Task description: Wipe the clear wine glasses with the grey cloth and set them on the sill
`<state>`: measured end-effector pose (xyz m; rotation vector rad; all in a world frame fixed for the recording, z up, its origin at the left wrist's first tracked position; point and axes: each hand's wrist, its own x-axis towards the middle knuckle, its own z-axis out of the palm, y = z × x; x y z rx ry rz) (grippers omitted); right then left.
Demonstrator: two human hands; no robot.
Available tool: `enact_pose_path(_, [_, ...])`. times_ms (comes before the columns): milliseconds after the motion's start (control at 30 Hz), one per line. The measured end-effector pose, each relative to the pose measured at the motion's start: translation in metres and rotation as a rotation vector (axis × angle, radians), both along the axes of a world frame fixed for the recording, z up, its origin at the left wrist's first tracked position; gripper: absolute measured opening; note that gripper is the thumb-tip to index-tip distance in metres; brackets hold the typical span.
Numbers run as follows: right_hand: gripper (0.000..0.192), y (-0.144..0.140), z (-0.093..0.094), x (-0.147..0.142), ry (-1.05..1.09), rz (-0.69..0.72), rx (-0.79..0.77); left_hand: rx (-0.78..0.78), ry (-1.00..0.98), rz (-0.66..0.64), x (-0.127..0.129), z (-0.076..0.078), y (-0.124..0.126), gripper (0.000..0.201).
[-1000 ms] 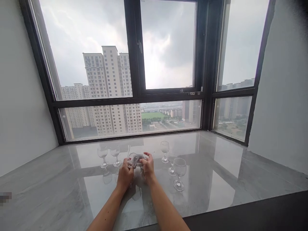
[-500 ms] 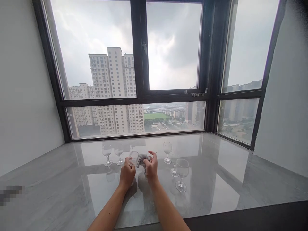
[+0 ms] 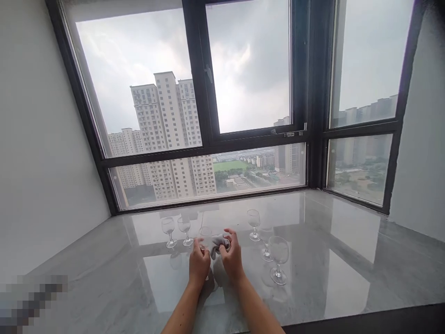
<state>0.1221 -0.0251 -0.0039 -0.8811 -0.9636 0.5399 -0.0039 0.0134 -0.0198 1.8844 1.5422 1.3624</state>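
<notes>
My left hand (image 3: 200, 262) is closed around a clear stemmed glass (image 3: 205, 232), whose bowl shows above the fingers; its stem and foot are mostly hidden. In my right hand (image 3: 232, 257) a bunched grey cloth (image 3: 218, 244) is pinched, its left end close against the glass. Whether the cloth touches the glass I cannot tell. Two more stemmed glasses stand upright beyond my left hand, one farther left (image 3: 168, 229) and one nearer the middle (image 3: 185, 227). To the right of my right hand are a back glass (image 3: 253, 222), a partly hidden glass (image 3: 267, 253) and a front glass (image 3: 278, 253).
The glasses rest on a glossy grey stone sill (image 3: 104, 273) that mirrors the window. Dark window frames (image 3: 208, 150) bound it at the back, with white walls at left (image 3: 41, 139) and right (image 3: 422, 153). The sill's front edge (image 3: 347, 315) runs along the lower right.
The view has tilted and shifted, so the glasses and hands sit farther right and slightly lower. Both hands still hold the glass and the cloth close together.
</notes>
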Motion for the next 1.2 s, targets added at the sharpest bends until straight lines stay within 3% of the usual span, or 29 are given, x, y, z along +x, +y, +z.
enact_pose_path(500, [0.046, -0.001, -0.002, 0.003, -0.203, -0.083, -0.042, 0.016, 0.052, 0.040, 0.004, 0.005, -0.002, 0.035])
enact_pose_path(833, [0.044, -0.002, -0.010, 0.005, -0.374, -0.100, -0.054, -0.009, -0.075, 0.017, 0.003, -0.004, 0.004, 0.033])
enact_pose_path(1200, [0.045, -0.006, -0.005, 0.002, -0.328, -0.100, -0.050, -0.014, -0.103, 0.005, 0.002, -0.001, 0.004, 0.035])
